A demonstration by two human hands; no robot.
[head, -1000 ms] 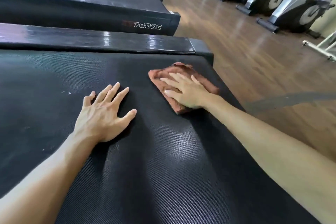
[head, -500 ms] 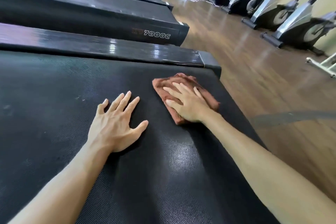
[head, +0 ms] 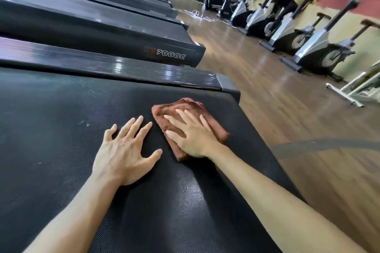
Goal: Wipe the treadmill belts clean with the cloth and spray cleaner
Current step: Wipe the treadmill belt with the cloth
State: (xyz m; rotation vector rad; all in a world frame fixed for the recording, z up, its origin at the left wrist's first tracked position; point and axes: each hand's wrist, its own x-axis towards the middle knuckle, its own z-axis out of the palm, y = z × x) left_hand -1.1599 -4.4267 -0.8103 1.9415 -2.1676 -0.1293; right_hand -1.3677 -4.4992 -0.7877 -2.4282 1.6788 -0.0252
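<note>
- Head view: a black textured treadmill belt (head: 61, 150) is seen filling the lower left and centre of the frame, sloping away toward the upper left.
- A folded reddish-brown cloth (head: 185, 107) is laid flat on the belt, right of centre, close to the belt's right-hand edge and just below the end of the glossy side rail (head: 123, 68).
- The right hand (head: 193, 135) is placed palm down on the cloth; its fingers (head: 181, 114) are held straight and slightly spread, pressed on the fabric without being curled round it.
- The left hand (head: 123, 154) is laid flat on the bare belt just left of the cloth, not touching it; its fingers (head: 134, 124) are spread wide and nothing is held, the thumb pointed toward the cloth.
- Both bare forearms are seen entering from the bottom edge of the frame.
- A few pale specks (head: 84, 123) are visible on the belt, left of the left hand.
- A neighbouring treadmill (head: 102, 33) marked "7000C" is seen in the upper left, with more treadmills lined up behind it.
- A shiny wooden floor (head: 267, 98) is seen across the right half of the frame.
- A row of grey exercise machines (head: 316, 47) is lined along the upper right, somewhat blurred.
</note>
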